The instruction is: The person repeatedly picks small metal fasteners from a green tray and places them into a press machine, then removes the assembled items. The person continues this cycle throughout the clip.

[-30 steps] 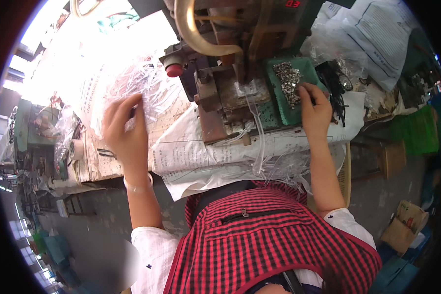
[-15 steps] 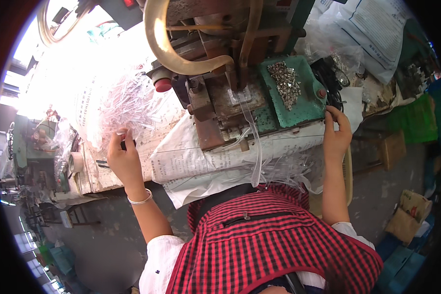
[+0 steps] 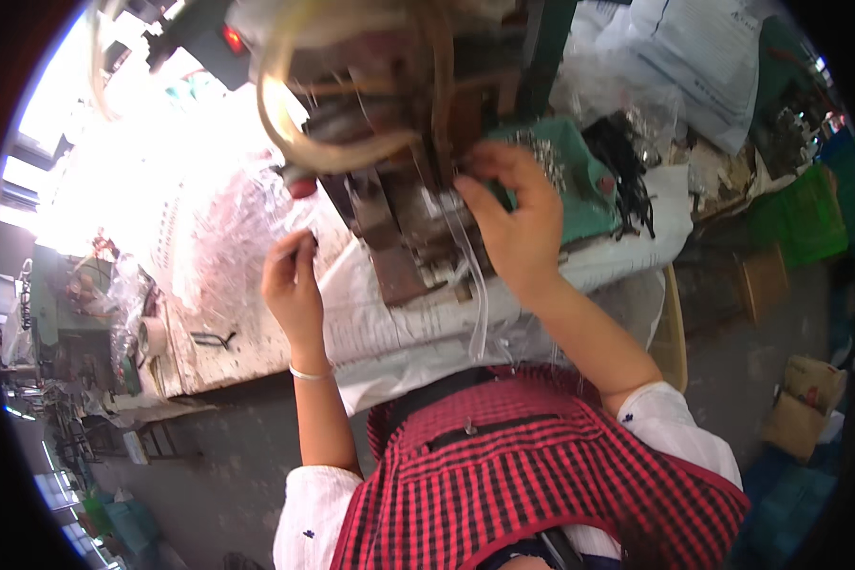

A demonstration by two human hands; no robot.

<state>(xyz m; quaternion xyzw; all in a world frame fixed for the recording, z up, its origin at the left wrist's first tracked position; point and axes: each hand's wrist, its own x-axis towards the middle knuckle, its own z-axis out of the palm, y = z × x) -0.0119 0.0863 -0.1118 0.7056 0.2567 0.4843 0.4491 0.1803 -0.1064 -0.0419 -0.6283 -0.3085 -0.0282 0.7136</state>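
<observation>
My left hand [image 3: 293, 290] hovers over the table edge, left of a press-like machine [image 3: 380, 204]. Its thumb and fingertips are pinched together; a dark spot shows at the tips, but what they hold, if anything, I cannot make out. My right hand [image 3: 527, 223] reaches over the machine's bed, thumb and fingers apart around the area beside the pressing tool [image 3: 431, 161]. Some fingertips blur against the dark metal. A long clear plastic strip [image 3: 478, 294] runs from under the tool toward my apron, its near end hanging down.
Behind my right hand stands a green tray [image 3: 589, 214] with small metal bits [image 3: 541, 152]. Clear plastic pieces [image 3: 228, 233] are heaped at left. Dark tweezers-like tool [image 3: 214, 339] and a tape roll [image 3: 150, 336] lie nearby. Black cords [image 3: 622, 161] and white sacks [image 3: 698, 62] stand right.
My right hand has moved left from the green tray's right edge to the machine's tool. My left hand has moved right, away from the plastic heap, toward the machine.
</observation>
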